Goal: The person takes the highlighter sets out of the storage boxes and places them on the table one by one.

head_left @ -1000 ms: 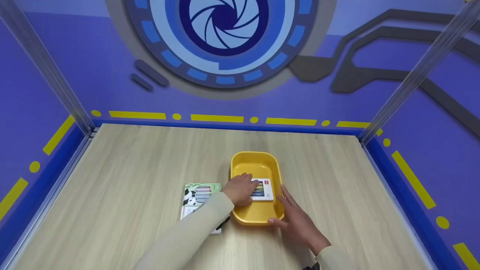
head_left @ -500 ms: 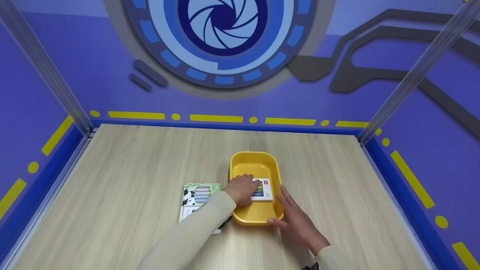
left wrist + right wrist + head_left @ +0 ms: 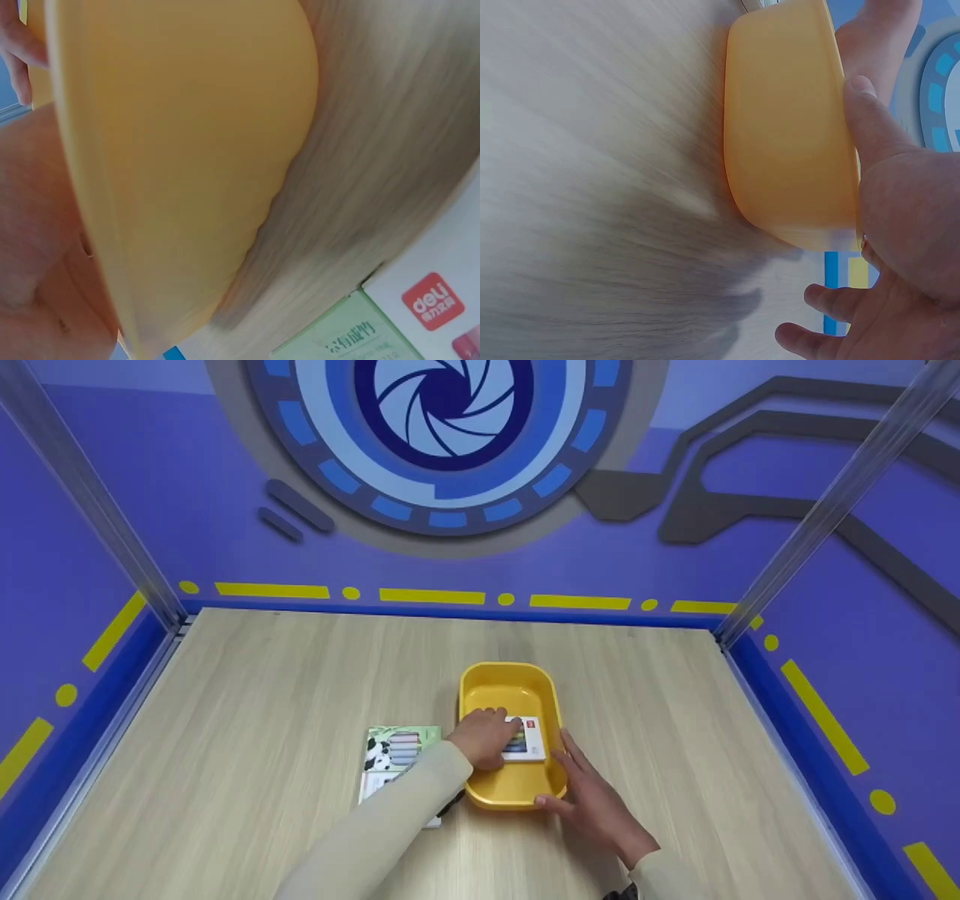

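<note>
In the head view my left hand reaches into a yellow basin and holds a white flat box of crayons or similar coloured sticks by its left part. The fingers lie at the far edge, the thumb side at the near edge; the palm hides the rest. My right hand rests against the basin's near right corner. Its thumb lies on the rim in the right wrist view, while fingers stretch out straight and spread apart.
Left of the basin lies a green box with a panda picture, partly under the left sleeve. A white box with a red logo adjoins it. Blue walls stand round the back and sides of the wooden table.
</note>
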Action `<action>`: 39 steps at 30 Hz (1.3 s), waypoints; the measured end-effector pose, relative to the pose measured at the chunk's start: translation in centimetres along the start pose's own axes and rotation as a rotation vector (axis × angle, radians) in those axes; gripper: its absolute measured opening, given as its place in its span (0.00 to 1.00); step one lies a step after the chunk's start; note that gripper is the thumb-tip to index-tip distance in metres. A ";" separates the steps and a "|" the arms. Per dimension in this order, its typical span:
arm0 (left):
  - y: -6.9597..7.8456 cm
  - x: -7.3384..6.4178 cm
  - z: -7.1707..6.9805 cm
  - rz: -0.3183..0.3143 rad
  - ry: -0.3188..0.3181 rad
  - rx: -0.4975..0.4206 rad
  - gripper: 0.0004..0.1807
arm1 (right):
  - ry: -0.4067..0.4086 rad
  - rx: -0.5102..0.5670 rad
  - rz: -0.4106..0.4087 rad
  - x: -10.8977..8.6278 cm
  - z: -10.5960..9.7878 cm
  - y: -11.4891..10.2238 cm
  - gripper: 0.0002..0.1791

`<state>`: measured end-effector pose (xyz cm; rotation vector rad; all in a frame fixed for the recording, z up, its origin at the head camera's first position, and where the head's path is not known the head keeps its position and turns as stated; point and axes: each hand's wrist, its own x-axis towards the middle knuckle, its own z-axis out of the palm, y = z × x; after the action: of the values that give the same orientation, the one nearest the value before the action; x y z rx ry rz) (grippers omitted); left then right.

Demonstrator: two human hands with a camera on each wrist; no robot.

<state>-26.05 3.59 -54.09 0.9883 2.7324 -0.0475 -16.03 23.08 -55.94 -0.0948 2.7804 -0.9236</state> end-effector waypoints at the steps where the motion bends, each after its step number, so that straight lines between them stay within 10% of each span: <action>1: 0.0 0.0 0.0 0.002 0.002 0.006 0.33 | 0.004 -0.001 -0.007 0.0 0.0 0.0 0.47; 39: 0.2 -0.3 -1.2 -0.006 -0.030 -0.009 0.30 | -0.013 -0.001 0.011 0.1 0.0 -0.2 0.45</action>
<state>-25.93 3.73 -52.89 0.9684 2.7062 -0.0502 -16.16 22.94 -55.82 -0.0850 2.7668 -0.9161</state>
